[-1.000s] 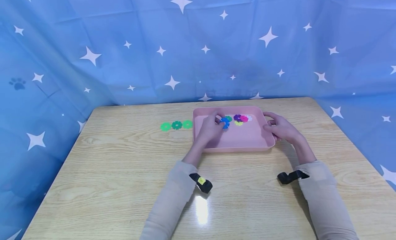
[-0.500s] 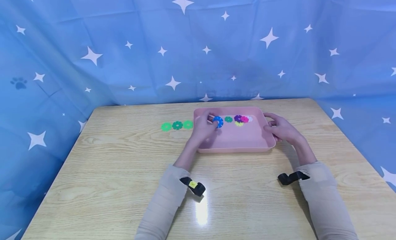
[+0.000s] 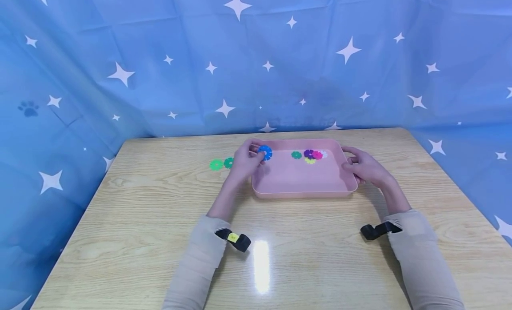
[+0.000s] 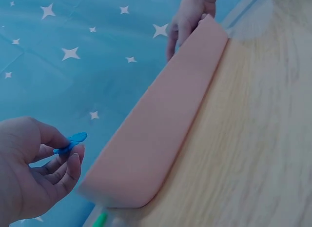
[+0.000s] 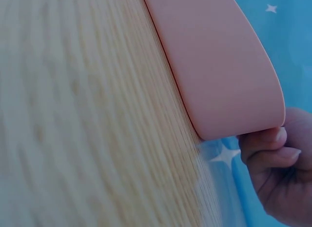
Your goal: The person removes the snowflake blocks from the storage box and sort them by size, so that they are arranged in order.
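Note:
My left hand (image 3: 243,162) pinches a blue snowflake disc (image 3: 265,152) between thumb and fingers, above the left rim of a pink tray (image 3: 300,179). In the left wrist view the blue disc (image 4: 73,141) is seen nearly edge-on, clear of the tray's wall. My right hand (image 3: 365,167) grips the tray's right wall; in the right wrist view its curled fingers (image 5: 268,156) meet the tray's end. Inside the tray lie a green disc (image 3: 296,155) by itself and a cluster of purple (image 3: 309,154), pink (image 3: 317,155), yellow (image 3: 310,160) and white discs (image 3: 324,154).
Left of the tray, a light green disc (image 3: 216,164) and a darker green disc (image 3: 228,162) lie on the wooden table (image 3: 160,203). A blue star-patterned curtain (image 3: 180,79) hangs behind the table's far edge.
My left hand has carried the blue disc leftward from beside the green disc to the tray's left rim. It now covers the third green disc on the table. The right hand stays put.

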{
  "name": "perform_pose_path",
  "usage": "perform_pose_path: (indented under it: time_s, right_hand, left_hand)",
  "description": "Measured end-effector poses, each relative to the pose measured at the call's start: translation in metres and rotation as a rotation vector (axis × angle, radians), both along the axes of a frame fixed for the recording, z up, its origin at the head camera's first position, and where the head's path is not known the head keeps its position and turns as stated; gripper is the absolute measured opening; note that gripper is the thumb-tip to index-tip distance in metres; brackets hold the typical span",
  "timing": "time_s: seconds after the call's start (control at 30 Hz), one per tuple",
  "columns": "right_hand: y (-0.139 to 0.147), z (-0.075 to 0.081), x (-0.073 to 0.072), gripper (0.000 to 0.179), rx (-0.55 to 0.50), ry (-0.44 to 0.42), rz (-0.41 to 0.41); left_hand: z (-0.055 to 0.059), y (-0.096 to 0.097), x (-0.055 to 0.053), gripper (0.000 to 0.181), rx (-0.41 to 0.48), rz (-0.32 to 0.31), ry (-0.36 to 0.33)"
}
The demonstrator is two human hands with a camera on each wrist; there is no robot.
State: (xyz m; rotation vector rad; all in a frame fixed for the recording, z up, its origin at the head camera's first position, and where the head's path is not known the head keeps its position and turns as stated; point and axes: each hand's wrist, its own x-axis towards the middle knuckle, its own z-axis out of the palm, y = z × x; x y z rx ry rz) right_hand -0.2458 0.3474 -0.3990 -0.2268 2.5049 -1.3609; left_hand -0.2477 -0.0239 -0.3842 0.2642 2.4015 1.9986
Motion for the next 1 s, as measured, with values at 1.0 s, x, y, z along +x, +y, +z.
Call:
perform_pose_path:
  time_s: [1.0]
  right_hand:
    - [-0.002, 0.003, 0.003, 0.067, -0.011, -0.003, 0.0]
  left_hand:
    - [-0.004, -0.108, 0.0, 0.03, -0.068, 0.13, -0.017]
